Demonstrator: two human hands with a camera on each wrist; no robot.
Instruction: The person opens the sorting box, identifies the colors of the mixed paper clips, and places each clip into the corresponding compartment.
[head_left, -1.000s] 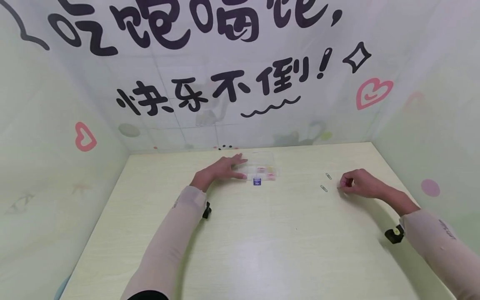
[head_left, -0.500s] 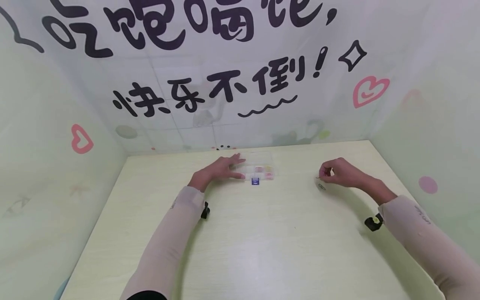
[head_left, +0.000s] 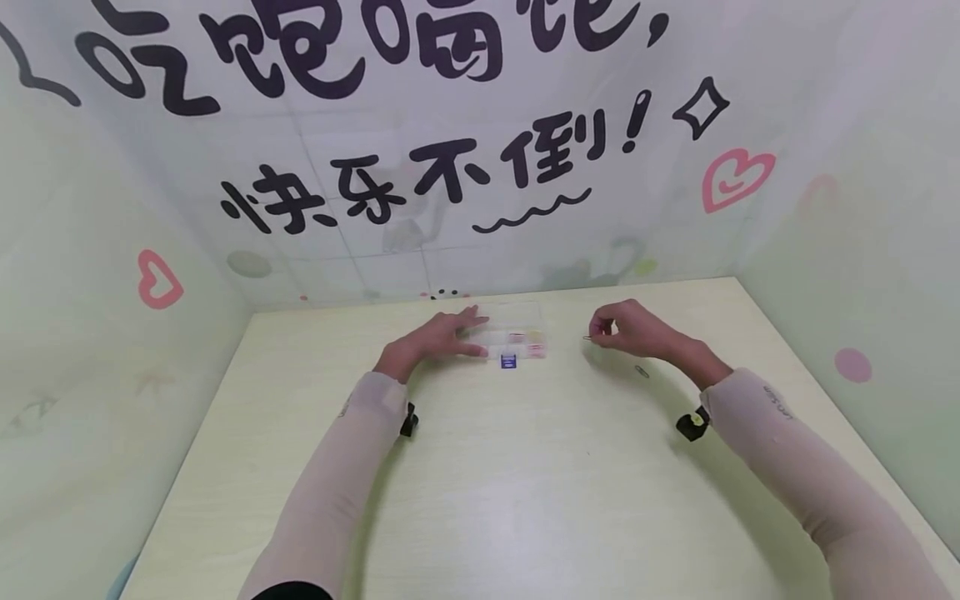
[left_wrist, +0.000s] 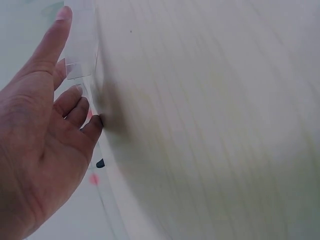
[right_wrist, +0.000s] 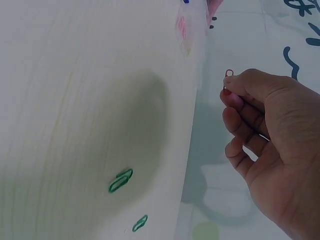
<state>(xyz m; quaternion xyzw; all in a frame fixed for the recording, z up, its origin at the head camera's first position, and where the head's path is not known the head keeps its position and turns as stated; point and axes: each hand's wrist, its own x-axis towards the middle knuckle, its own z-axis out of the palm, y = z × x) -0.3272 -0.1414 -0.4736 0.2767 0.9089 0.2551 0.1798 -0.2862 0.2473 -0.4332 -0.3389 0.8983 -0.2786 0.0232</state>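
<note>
Against the left end of a clear plastic box [head_left: 517, 317] rests my left hand [head_left: 431, 340], its thumb [left_wrist: 55, 37] straight along the box and the other fingers spread toward the back. The box's lid stands back; small pink and yellow pieces lie in compartments near its right end. A blue label [head_left: 508, 362] shows at its front. My right hand [head_left: 633, 327], right of the box and above the table, pinches a red paper clip [right_wrist: 229, 73] between thumb and index finger. Two green paper clips, one [right_wrist: 120, 181] larger in view than the other [right_wrist: 140, 223], lie on the table below it.
The pale wooden table [head_left: 510, 483] meets a printed fabric backdrop [head_left: 450, 275] just behind the box. Similar fabric walls stand at left and right. In the head view only one green clip shows beside the right hand.
My right hand has moved left toward the box with the red paper clip, passing over the green clips. The left hand has stayed on the box. The head view has shifted slightly.
</note>
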